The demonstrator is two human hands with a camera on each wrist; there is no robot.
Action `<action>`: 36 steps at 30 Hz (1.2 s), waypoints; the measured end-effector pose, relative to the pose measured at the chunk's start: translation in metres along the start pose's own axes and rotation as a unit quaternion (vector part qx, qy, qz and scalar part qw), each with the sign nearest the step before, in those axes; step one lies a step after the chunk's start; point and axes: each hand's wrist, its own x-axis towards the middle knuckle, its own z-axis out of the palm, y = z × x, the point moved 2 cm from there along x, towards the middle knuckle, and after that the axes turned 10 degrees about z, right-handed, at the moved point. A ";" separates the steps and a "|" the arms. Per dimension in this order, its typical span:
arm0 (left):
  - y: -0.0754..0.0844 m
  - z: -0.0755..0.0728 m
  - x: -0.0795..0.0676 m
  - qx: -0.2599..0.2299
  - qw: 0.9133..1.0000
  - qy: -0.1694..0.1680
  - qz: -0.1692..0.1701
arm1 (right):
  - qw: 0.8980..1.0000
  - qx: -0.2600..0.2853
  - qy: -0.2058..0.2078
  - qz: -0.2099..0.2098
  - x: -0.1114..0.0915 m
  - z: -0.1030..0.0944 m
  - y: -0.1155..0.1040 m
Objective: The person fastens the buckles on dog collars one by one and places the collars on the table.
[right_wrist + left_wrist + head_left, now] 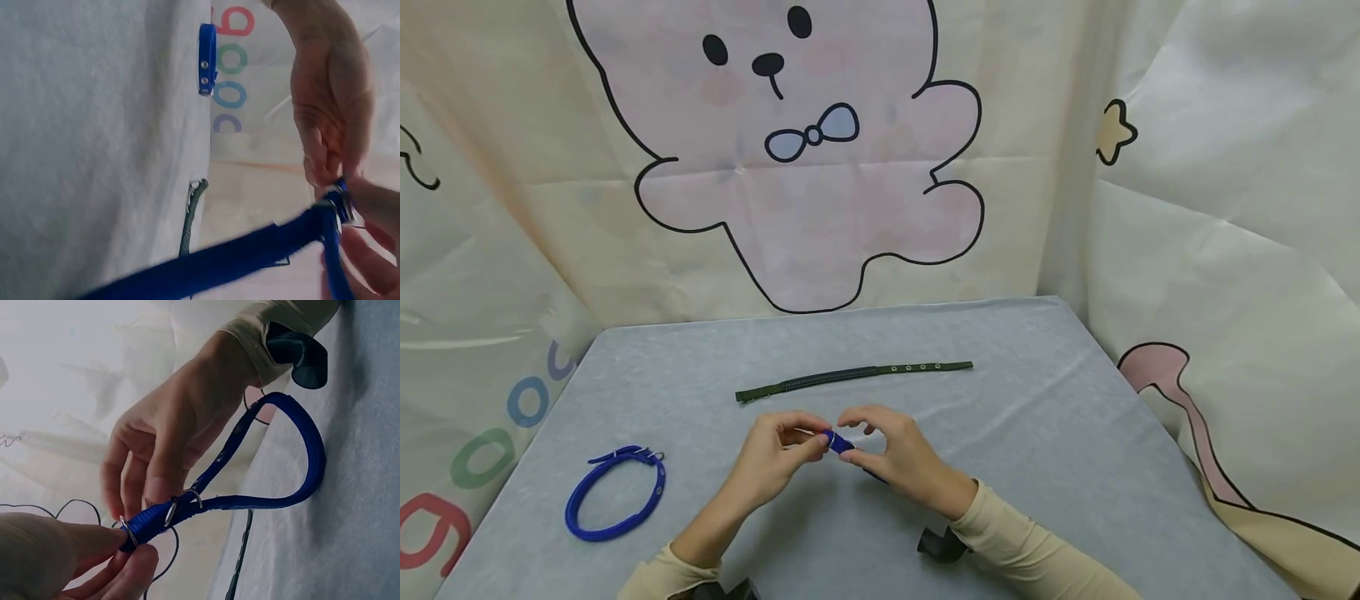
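Note:
Near the middle of the table, a blue collar (838, 442) is held up between both hands. My left hand (778, 458) pinches its buckle end between thumb and fingers. On the other side, my right hand (898, 454) holds the strap close to the buckle, its index finger raised away from the thumb in the head view. Seen from the left wrist, the collar (317, 450) forms a closed loop hanging off toward the table, with metal rings and a buckle (170, 512) near the fingers. The fingertips partly cover the buckle end.
A second blue collar (606, 534), buckled into a ring, lies at the left of the grey table (1037, 400). Beyond the hands a dark green collar (831, 377) with eyelets lies stretched out. Printed curtains (1015, 283) stand behind and at both sides.

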 end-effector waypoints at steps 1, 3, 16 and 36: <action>0.000 0.000 0.000 0.008 1.000 0.003 -0.001 | 1.000 -0.009 -0.015 0.008 0.000 -0.001 0.001; 0.000 -0.002 0.000 0.024 1.000 0.012 -0.005 | 0.998 -0.028 -0.053 0.029 0.001 -0.002 0.003; -0.001 -0.017 0.003 0.047 0.996 0.028 -0.069 | 0.985 -0.042 -0.137 0.095 0.004 -0.005 0.013; -0.002 -0.027 0.005 -0.070 0.986 0.070 -0.131 | 0.977 0.108 -0.130 0.133 0.009 -0.018 0.019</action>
